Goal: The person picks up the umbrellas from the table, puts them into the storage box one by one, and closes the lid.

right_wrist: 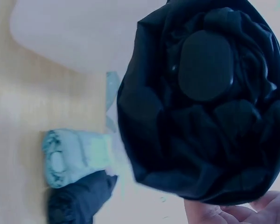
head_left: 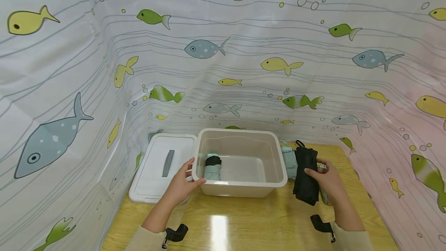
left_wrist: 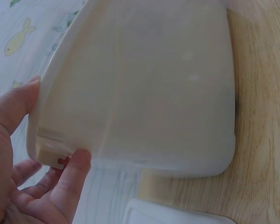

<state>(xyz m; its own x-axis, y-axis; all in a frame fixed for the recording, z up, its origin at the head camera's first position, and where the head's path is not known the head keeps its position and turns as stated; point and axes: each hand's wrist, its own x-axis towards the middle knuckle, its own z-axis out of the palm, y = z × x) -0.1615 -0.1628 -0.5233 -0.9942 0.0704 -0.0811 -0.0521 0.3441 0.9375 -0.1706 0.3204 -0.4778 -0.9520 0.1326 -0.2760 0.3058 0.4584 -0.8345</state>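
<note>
With my left hand (head_left: 182, 181) I grip the left rim of a beige plastic bin (head_left: 240, 189); in the left wrist view the thumb and fingers (left_wrist: 74, 179) lie about its corner. Inside the bin, at its left end, lies a light teal folded umbrella with a black band (head_left: 212, 172). My right hand (head_left: 327, 177) holds a black folded umbrella (head_left: 306, 175) by its right side, to the right of the bin. Its crumpled end with a dark rounded handle (right_wrist: 206, 65) fills much of the right wrist view. Another light teal folded umbrella (head_left: 289, 160) lies between it and the bin.
A white lid (head_left: 150, 177) with a grey handle lies left of the bin. In the right wrist view, a teal folded umbrella (right_wrist: 77, 156) and a dark one (right_wrist: 79, 198) lie on the wooden table (head_left: 244, 224). A fish-patterned sheet (head_left: 251, 38) surrounds the table.
</note>
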